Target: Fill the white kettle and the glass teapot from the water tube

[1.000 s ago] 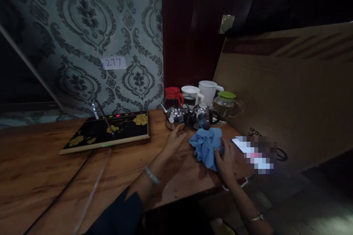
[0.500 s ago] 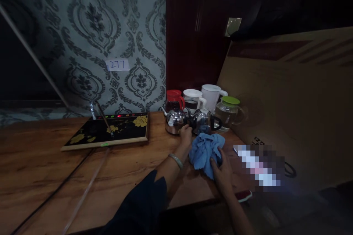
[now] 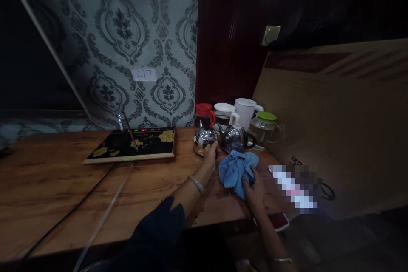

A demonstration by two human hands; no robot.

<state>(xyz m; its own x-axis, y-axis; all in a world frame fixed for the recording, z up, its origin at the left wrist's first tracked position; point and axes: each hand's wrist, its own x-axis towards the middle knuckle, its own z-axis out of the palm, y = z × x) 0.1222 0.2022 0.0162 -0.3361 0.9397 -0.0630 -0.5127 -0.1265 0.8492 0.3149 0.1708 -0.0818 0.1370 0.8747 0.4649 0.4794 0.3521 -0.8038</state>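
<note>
My left hand (image 3: 209, 156) is closed at the near right side of a shiny metal kettle (image 3: 204, 138), where its handle is; the fingers partly hide the handle. The kettle's spout does not show clearly. In my right hand (image 3: 254, 191) is a crumpled blue cloth (image 3: 236, 169), bunched just above the wooden tabletop or resting on it; I cannot tell which. Behind the cloth stands a second metal kettle (image 3: 232, 138) with a black handle on its right and its spout to the left.
Behind the kettles are a red-lidded jug (image 3: 204, 111), a white-lidded glass jug (image 3: 225, 112), a white pitcher (image 3: 245, 110) and a green-lidded glass jug (image 3: 263, 129). A flowered black panel with a tap (image 3: 153, 144) lies left. A large cardboard box (image 3: 331, 114) leans at right.
The left kettle has turned, so its spout no longer points left towards the wall. My left hand has moved slightly with its handle. The cloth stays in my right hand.
</note>
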